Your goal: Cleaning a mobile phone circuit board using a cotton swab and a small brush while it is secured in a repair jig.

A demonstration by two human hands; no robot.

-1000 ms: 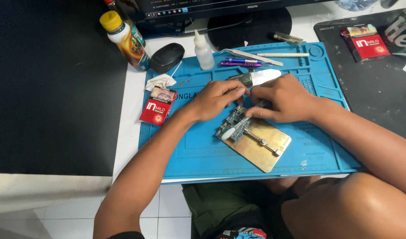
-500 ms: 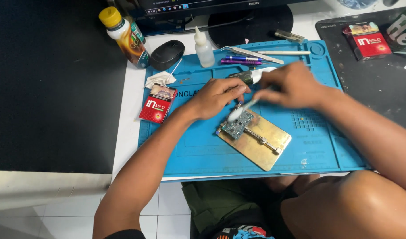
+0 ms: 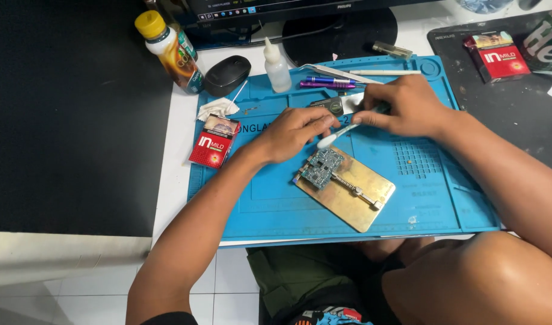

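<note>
A small green circuit board (image 3: 321, 167) is clamped on a brass holder plate (image 3: 355, 194) lying on a blue work mat (image 3: 288, 204). My right hand (image 3: 402, 107) grips a white brush (image 3: 338, 135) whose bristle end hangs just above the board's far edge. My left hand (image 3: 295, 132) rests on the mat beside the board, its fingertips touching the brush head. A flat grey-and-white tool (image 3: 339, 105) lies on the mat just beyond both hands.
A red box (image 3: 213, 141) sits at the mat's left edge, with a white tissue and cotton swab (image 3: 219, 107) behind it. A yellow-capped bottle (image 3: 170, 52), black mouse (image 3: 226, 75), small dropper bottle (image 3: 276, 66), purple pens (image 3: 327, 82) and tweezers (image 3: 336, 71) line the back. Another red box (image 3: 496, 56) lies far right.
My right hand lifted the brush up and away from the board toward the back of the mat. My left hand left the board and moved to the brush head.
</note>
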